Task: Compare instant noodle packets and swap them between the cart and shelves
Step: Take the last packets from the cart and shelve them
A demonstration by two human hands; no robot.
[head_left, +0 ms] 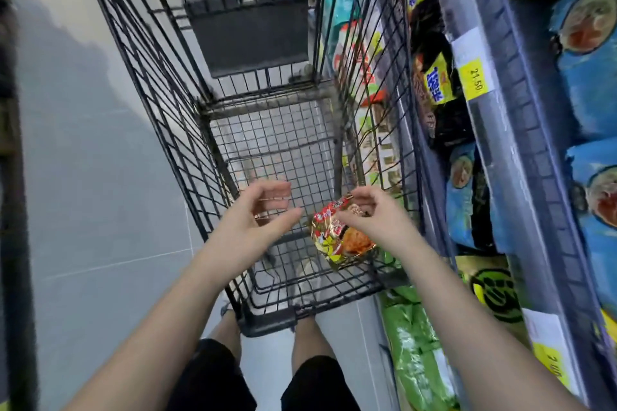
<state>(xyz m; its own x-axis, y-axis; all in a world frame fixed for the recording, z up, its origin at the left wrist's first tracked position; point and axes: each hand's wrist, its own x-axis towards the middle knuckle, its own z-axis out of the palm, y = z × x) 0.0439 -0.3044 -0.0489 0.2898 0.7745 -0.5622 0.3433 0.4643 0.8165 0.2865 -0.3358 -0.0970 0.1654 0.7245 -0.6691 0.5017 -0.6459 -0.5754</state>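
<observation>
Left hand [253, 215]: released, fingers loosely curved, holding nothing, raised over the cart [160, 77]. Right hand [370, 213]: fingers curled at the top edge of the noodle packet [340, 238]; motion blur prevents telling whether it grasps it. The packet sits tilted inside the cart, at the near right corner. Shelves [500, 150] stand just right of the cart, stocked with blue packets [467, 200].

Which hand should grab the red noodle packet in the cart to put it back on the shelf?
Right. The right hand sits at the top edge of the noodle packet, on the side of the cart nearest the shelf. The left hand is empty, off to the packet's left.
</observation>
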